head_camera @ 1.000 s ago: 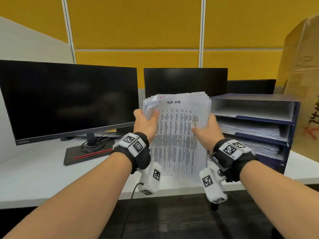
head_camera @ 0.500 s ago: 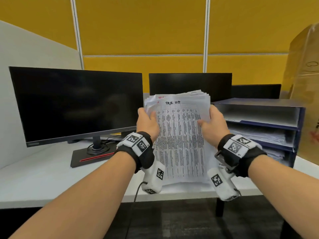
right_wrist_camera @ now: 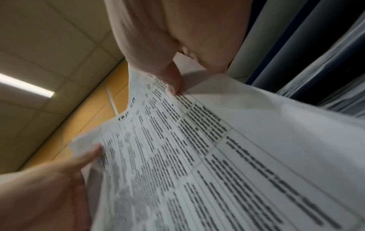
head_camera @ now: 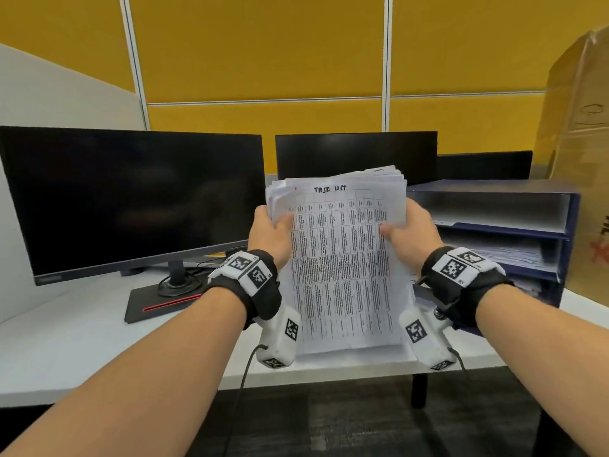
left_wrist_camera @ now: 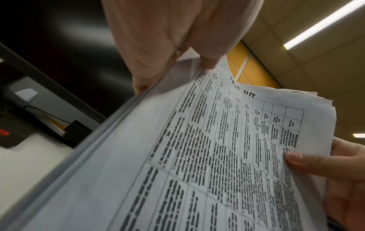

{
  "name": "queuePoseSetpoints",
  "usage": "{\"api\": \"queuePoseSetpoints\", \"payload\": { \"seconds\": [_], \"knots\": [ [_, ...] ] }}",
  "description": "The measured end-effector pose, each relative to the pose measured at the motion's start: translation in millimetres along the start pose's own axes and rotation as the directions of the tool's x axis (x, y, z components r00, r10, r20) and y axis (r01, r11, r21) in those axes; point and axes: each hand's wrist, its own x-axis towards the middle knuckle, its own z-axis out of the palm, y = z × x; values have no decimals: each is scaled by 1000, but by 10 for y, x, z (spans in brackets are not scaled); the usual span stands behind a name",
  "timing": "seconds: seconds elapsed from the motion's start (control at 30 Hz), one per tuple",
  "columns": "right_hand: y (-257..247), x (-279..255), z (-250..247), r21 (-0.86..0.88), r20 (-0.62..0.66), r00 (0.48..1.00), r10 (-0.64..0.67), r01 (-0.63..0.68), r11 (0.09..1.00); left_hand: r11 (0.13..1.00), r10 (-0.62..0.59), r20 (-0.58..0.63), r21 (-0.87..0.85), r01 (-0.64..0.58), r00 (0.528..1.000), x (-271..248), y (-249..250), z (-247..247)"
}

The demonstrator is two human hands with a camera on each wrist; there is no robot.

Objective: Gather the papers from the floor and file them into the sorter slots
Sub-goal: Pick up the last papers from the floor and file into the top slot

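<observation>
I hold a thick stack of printed papers (head_camera: 339, 258) upright over the desk edge, its top sheet a table headed with handwriting. My left hand (head_camera: 272, 232) grips the stack's left edge, thumb on the front. My right hand (head_camera: 407, 230) grips the right edge the same way. The left wrist view shows the stack (left_wrist_camera: 217, 156) close up, pinched by my left hand (left_wrist_camera: 177, 46). In the right wrist view my right hand (right_wrist_camera: 177, 54) pinches the papers (right_wrist_camera: 217, 156). A dark blue sorter (head_camera: 566, 225) stands just right of the stack, its top slot nearly bare, the lower slots holding papers.
A large black monitor (head_camera: 131, 199) stands at the left on the white desk (head_camera: 82, 351), a second monitor (head_camera: 356, 153) behind the stack. A tall cardboard box (head_camera: 583, 159) stands right of the sorter. Yellow partition panels (head_camera: 263, 44) back the desk. Dark floor lies below.
Both hands slid up the stack's sides toward its top, the right hand most. The stack stayed upright over the desk edge. The camera view shifted slightly.
</observation>
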Motion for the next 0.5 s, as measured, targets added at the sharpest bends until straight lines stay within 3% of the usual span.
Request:
{"api": "queuePoseSetpoints", "payload": {
  "seconds": [0.13,0.2,0.33,0.4,0.5],
  "knots": [
    [6,-48,23,13,12,1000,-25,24,1000,999,-30,65,-32,32,997,9,-94,20],
    [43,-90,45,18,12,1000,-27,27,999,1000,-8,-7,3,8,1000,-46,-102,24],
    [-89,-146,121,84,-141,978,-151,164,983,992,117,-228,-20,-125,967,-129,12,26],
    [-169,-160,184,90,-145,974,-176,190,978,992,110,-275,-22,-121,955,-123,71,29],
    [-127,-182,269,79,-29,995,-93,95,992,999,48,-160,19,-45,986,-147,18,17]
  ]
}}
